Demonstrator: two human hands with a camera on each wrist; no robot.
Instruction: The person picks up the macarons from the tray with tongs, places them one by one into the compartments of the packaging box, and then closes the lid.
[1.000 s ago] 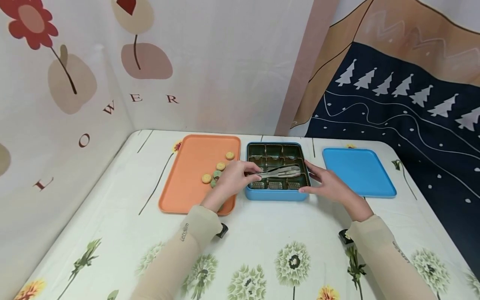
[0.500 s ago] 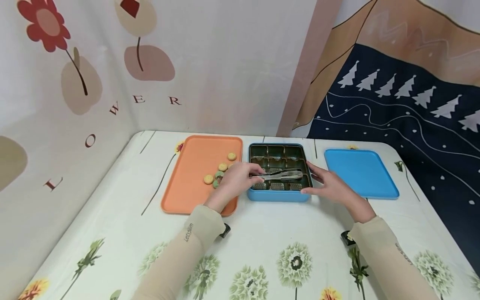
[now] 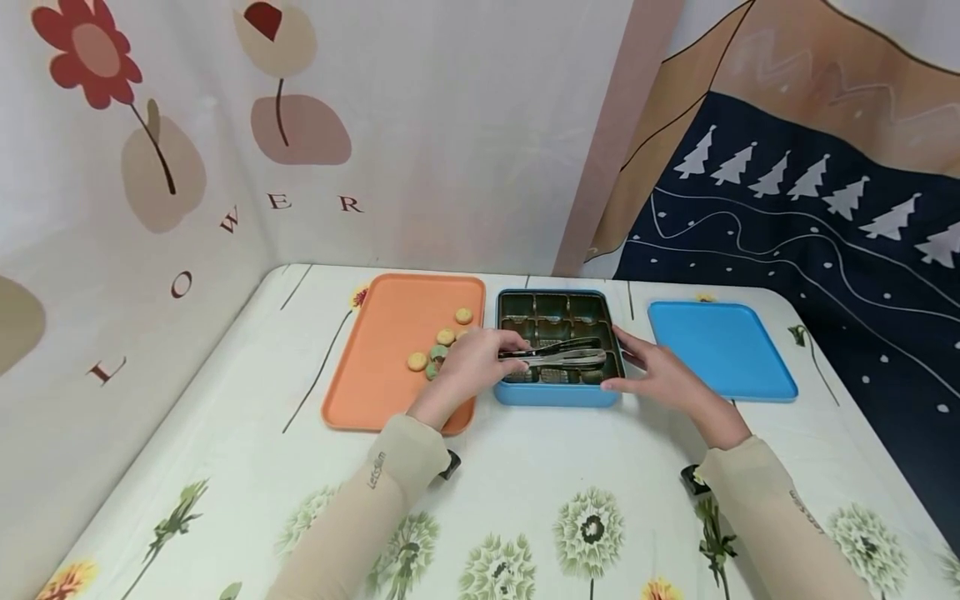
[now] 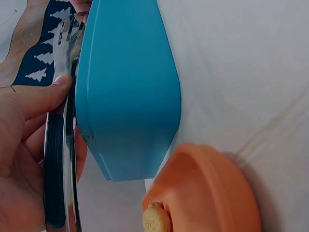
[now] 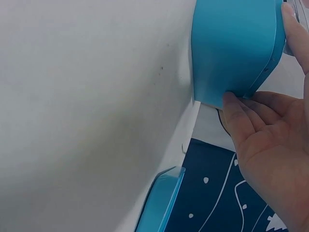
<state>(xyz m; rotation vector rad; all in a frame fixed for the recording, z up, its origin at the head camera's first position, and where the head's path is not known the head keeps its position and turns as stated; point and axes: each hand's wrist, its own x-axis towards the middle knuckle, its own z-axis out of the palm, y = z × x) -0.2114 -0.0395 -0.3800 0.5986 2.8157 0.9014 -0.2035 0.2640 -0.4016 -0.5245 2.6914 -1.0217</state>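
My left hand (image 3: pixel 480 358) grips metal tongs (image 3: pixel 566 360) with dark handle inserts; thumb and fingers press both arms. The tong tips lie over the front compartments of a blue box (image 3: pixel 555 395) with a dark divided insert. In the left wrist view something pale yellow (image 4: pixel 76 48) shows by the tips, and I cannot tell whether they hold it. My right hand (image 3: pixel 660 371) holds the box's right side, thumb near the front corner and fingers farther back. In the right wrist view its fingertips (image 5: pixel 229 99) touch the blue wall. Small yellow cookies (image 3: pixel 417 362) and green cookies (image 3: pixel 432 371) lie left of the box.
An orange tray (image 3: pixel 367 383) bears the cookies and stands left of the box, partly under my left forearm. A blue lid (image 3: pixel 720 350) lies at the right. The floral tablecloth (image 3: pixel 547 467) spreads in front; printed curtains (image 3: pixel 450 167) hang behind.
The tong arms stand farther apart now than half a second ago. Both hands stay nearly where they were. The whole head view has shifted slightly.
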